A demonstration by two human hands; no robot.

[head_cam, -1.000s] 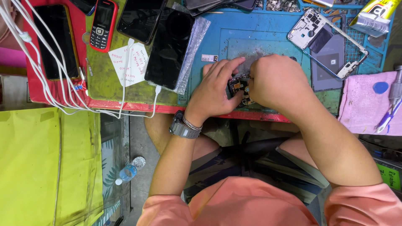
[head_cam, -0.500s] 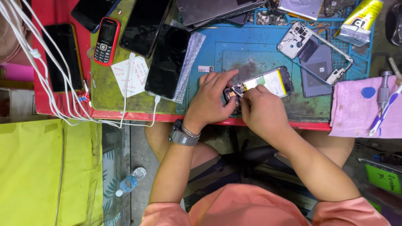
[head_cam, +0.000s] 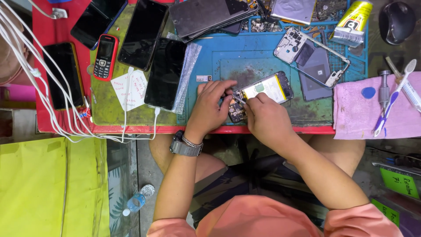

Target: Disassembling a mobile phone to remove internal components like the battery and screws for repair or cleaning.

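An opened smartphone (head_cam: 265, 90) with its back off and a pale battery showing lies on the blue repair mat (head_cam: 245, 57). My left hand (head_cam: 212, 107) grips the phone's lower left end, fingers curled over its edge. My right hand (head_cam: 262, 118) pinches a thin metal tool, perhaps tweezers (head_cam: 239, 98), whose tip touches the phone's lower circuit board (head_cam: 237, 115). A grey wristwatch (head_cam: 186, 147) sits on my left wrist.
Several black phones (head_cam: 164, 72) and a red keypad phone (head_cam: 105, 57) lie to the left with white cables (head_cam: 39, 83). A bare phone frame (head_cam: 313, 55), a glue tube (head_cam: 353, 19), a pink cloth (head_cam: 372, 109) with a toothbrush (head_cam: 392, 96) and screwdriver lie right.
The view has shifted down, so the bench sits lower in frame. My right hand has drawn back off the phone, uncovering its battery, and now works at the lower end.
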